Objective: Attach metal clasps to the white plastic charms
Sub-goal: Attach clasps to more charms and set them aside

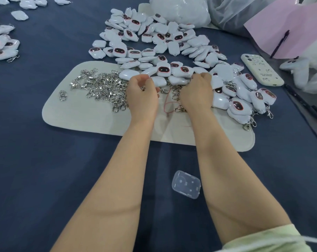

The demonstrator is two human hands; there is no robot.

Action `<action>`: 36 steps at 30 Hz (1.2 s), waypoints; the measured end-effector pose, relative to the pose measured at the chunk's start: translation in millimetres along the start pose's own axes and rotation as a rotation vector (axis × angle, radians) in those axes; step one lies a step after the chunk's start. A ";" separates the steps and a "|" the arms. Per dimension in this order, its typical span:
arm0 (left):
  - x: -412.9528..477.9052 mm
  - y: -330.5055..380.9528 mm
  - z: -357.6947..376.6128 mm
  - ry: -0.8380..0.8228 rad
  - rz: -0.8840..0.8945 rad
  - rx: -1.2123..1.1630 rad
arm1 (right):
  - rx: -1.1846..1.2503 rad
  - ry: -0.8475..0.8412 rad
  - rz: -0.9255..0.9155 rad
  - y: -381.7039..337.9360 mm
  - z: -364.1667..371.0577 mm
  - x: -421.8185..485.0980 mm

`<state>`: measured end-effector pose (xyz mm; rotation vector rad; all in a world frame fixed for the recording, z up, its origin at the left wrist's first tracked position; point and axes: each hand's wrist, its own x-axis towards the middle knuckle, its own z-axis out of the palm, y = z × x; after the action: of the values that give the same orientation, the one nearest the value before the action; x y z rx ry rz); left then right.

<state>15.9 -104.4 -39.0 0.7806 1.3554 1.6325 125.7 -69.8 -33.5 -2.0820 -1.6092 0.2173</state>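
White plastic charms (154, 42): most bare; small clasped batch (244, 106) at right. Loose clasps (103, 86) plentiful. Left hand (142, 93) fingers pinch a clasp; right hand (196, 91) fingers curled, hold unclear.

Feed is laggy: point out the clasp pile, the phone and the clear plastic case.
clasp pile (101, 86): head view, middle of heap.
phone (262, 72): head view, back of its case.
clear plastic case (186, 184): head view, centre of lid.

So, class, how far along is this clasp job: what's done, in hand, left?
Done: a pile of charms with clasps, far right. In hand: the left hand pinches a clasp; the right hand reaches into the charms, grip unclear. Left: a big heap of bare charms and loose clasps.
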 end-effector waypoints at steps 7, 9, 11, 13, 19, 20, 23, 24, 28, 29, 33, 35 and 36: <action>-3.7 1.7 -0.5 -0.040 0.034 0.028 | -0.009 0.005 -0.041 9.2 -6.8 2.7; -4.9 3.3 -0.3 -0.048 0.058 0.013 | 0.059 0.080 -0.061 12.7 -5.5 -1.7; -6.2 4.5 -0.1 -0.060 0.084 0.008 | 0.207 0.195 -0.069 12.1 -7.2 -8.2; -7.5 3.7 0.9 -0.082 0.111 0.046 | 0.434 0.261 -0.084 5.6 -13.4 -12.5; -12.2 6.1 5.5 -0.228 0.166 0.195 | 0.981 0.038 0.103 -15.1 -14.5 -25.6; -12.2 6.4 4.6 -0.222 0.168 0.204 | 0.981 0.010 0.119 -14.8 -12.3 -29.4; -11.0 6.6 1.5 -0.173 0.143 0.188 | 0.837 -0.003 0.047 -11.9 -8.4 -35.2; -10.5 6.3 0.9 -0.168 0.139 0.181 | 0.787 -0.006 -0.007 -12.0 -9.2 -35.5; -10.1 7.8 0.2 -0.208 0.154 0.192 | 0.632 -0.050 -0.143 -13.1 -14.8 -35.4; -9.0 7.0 0.1 -0.198 0.157 0.201 | 0.581 -0.030 -0.145 -11.8 -15.0 -34.0; -7.9 7.8 0.0 -0.082 0.049 0.032 | 0.166 -0.036 -0.093 -1.7 -14.1 -27.1; -7.6 10.6 -0.8 -0.055 -0.023 -0.163 | -0.035 -0.152 -0.068 2.4 -10.8 -27.0; -7.6 12.0 -1.2 -0.036 -0.040 -0.207 | -0.066 -0.174 -0.065 2.8 -9.1 -26.7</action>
<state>15.6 -112.4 -27.1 0.6530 1.1483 1.6879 124.1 -98.1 -31.6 -2.1052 -1.8059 0.3355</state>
